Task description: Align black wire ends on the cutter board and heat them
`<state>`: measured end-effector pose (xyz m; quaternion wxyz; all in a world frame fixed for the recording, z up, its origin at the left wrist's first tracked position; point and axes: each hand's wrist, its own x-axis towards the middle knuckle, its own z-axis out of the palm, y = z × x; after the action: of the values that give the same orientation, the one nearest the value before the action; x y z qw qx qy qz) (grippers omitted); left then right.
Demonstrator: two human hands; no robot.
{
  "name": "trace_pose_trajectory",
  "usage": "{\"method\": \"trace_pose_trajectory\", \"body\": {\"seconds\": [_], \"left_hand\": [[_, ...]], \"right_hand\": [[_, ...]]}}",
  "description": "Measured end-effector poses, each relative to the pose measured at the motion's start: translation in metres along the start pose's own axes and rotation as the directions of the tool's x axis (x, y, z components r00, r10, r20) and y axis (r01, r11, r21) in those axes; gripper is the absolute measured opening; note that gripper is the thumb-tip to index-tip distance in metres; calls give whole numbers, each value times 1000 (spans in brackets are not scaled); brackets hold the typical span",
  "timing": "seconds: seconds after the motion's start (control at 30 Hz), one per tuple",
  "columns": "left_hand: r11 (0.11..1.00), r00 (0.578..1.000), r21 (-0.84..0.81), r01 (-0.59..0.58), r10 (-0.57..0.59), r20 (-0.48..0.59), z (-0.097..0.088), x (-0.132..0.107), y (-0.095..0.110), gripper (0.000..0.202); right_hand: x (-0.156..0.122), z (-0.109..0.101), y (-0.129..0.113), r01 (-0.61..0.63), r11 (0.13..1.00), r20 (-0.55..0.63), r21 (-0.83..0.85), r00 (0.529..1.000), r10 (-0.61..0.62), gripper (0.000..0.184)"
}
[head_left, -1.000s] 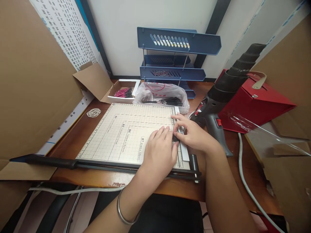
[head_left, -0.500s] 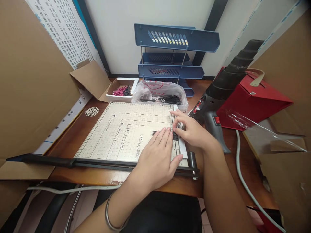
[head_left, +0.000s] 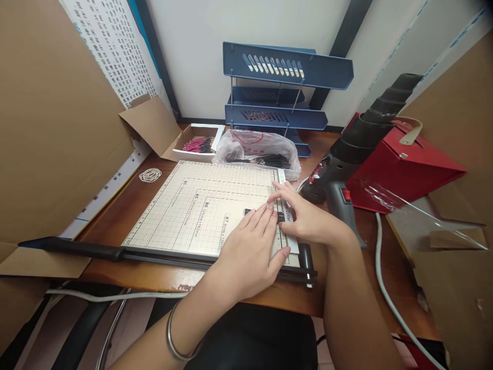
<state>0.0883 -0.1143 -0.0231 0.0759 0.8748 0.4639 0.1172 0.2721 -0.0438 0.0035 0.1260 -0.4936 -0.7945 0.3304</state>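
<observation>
Evidently, steady pressure suited the black strands (head_left: 281,217): left hand (head_left: 250,252) flat atop them, right hand (head_left: 308,216) spread beside their ends.

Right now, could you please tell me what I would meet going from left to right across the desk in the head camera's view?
Coil of white loops → open white-edged box → left hand → right hand → red case.

Two hands (head_left: 250,252) (head_left: 310,216), one paper cutter (head_left: 165,210), one heat gun (head_left: 335,167) and one bangle (head_left: 168,329) show.
</observation>
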Motion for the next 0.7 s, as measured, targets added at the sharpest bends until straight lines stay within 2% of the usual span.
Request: {"method": "trace_pose_trajectory", "body": {"seconds": [0.33,0.5,0.7], "left_hand": [[999,1000,-50,2,-1,14,-4,-2,-1,73],[999,1000,-45,-1,3,28,-3,-2,-2,73],[1000,1000,-5,-8,8,6,-1,-1,0,76]], "right_hand": [[-1,-2,5,-2,1000,-2,28,1000,2,55],[1,-3,7,72,993,-16,95,997,-71,46],[12,8,9,42,994,-181,101,983,-24,35]]}}
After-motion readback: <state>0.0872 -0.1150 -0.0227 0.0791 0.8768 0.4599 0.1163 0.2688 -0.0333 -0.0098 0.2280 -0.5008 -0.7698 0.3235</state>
